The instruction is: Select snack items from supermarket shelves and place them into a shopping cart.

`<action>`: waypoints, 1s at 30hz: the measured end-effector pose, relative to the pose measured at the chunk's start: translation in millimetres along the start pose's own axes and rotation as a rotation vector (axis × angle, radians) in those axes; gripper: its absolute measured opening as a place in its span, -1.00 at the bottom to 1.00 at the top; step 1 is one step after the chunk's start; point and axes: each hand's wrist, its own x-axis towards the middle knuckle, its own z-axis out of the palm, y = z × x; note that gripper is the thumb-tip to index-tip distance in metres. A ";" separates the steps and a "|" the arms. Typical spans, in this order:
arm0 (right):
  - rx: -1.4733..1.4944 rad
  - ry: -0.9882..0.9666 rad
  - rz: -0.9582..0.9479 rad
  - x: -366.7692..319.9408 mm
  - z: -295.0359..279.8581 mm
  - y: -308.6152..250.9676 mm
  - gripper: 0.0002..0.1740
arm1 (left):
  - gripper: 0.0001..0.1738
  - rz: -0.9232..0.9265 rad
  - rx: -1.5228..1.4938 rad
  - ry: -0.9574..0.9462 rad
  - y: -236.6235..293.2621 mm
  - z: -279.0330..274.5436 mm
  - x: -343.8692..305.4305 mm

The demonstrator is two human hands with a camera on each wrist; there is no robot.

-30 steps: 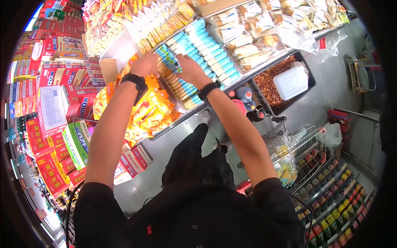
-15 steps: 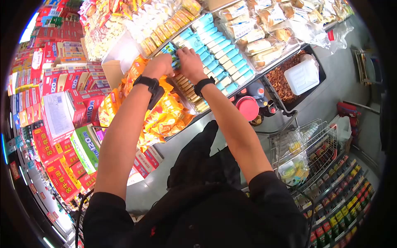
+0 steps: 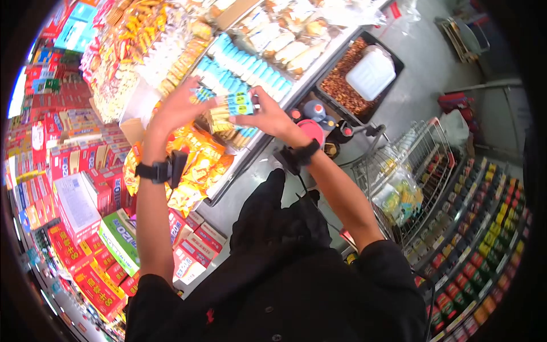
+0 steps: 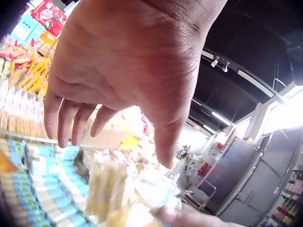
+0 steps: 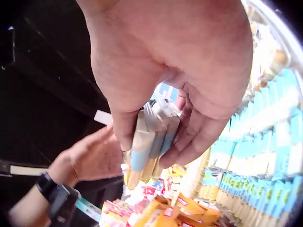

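Observation:
My right hand [image 3: 271, 118] grips a small stack of wrapped biscuit packets [image 3: 235, 106], clear with blue and green-printed ends, between thumb and fingers. In the right wrist view the packets [image 5: 152, 146] stand side by side in that grip. To their left, my left hand [image 3: 175, 109] has its fingers stretched out and its thumb spread, and holds nothing in the left wrist view. The stack looks blurred [image 4: 108, 189] below that hand. Under both hands lie rows of similar blue-ended packets [image 3: 219, 73] on the display.
Orange snack bags [image 3: 196, 162] lie nearest on the display, with bagged bread [image 3: 285, 34] farther back. Red and green cartons [image 3: 118, 236] are stacked at left. At right stand a black bin [image 3: 393, 62], bottles [image 3: 314, 109] and a wire shopping cart [image 3: 410, 171].
Both hands were close together over the packet rows. Now the right hand holds several packets above the rows, and the left hand has spread its fingers and drawn away leftward. The head view has shifted.

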 end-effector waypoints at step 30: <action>0.045 1.091 0.458 -595.8 -284.6 208.2 -0.26 | -0.28 0.253 -0.164 -1.251 327.4 596.5 -143.0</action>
